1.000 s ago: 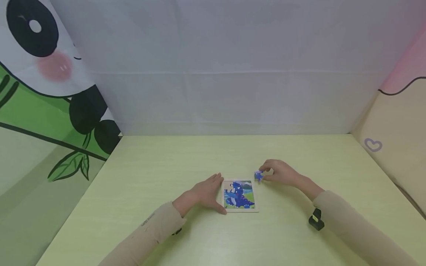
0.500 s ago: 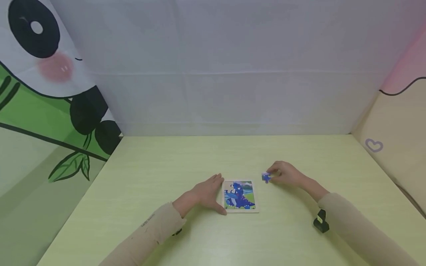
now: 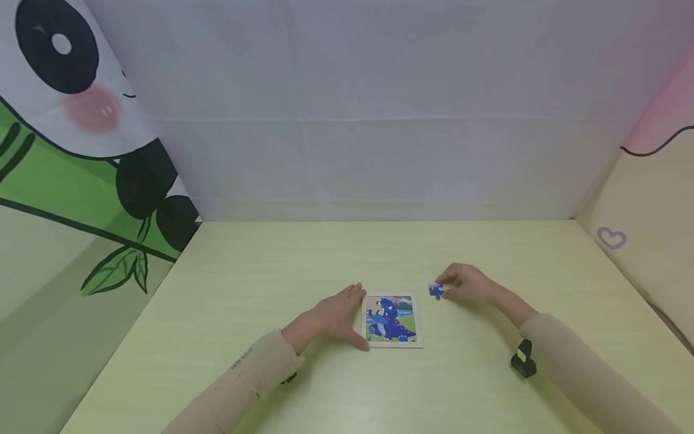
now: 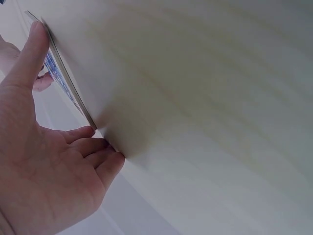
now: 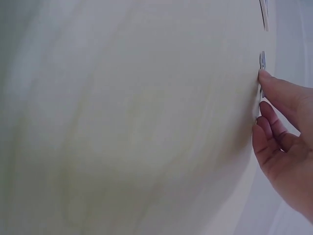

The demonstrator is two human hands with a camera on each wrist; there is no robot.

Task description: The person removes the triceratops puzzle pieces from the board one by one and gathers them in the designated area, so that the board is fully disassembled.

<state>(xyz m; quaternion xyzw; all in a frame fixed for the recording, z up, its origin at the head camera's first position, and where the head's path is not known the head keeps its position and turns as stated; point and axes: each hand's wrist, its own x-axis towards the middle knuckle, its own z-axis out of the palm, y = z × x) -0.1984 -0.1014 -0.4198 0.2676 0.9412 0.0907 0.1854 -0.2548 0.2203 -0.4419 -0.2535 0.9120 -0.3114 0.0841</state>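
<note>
A small square jigsaw puzzle (image 3: pixel 391 319) in a pale frame lies on the table, its picture a blue dinosaur. At its upper left a beige patch shows. My left hand (image 3: pixel 337 317) lies spread along the frame's left side, thumb at the near left corner and fingertips by the far left corner. In the left wrist view, the thumb and fingers of this left hand (image 4: pixel 54 161) touch the frame's edge. Beyond the puzzle's right side, my right hand (image 3: pixel 467 283) pinches a blue puzzle piece (image 3: pixel 435 290) between thumb and fingers, at or just above the table.
The pale yellow-green table (image 3: pixel 271 259) reaches back to a light grey cloth wall (image 3: pixel 379 150). Printed panels stand on both sides, with a cartoon panda (image 3: pixel 70 78) at left and a heart (image 3: pixel 611 237) at right. A black device (image 3: pixel 523 360) is worn on my right wrist.
My right hand has moved a little to the right, away from the frame, with the puzzle piece, which is turned slightly. My left hand and the framed puzzle have stayed put.
</note>
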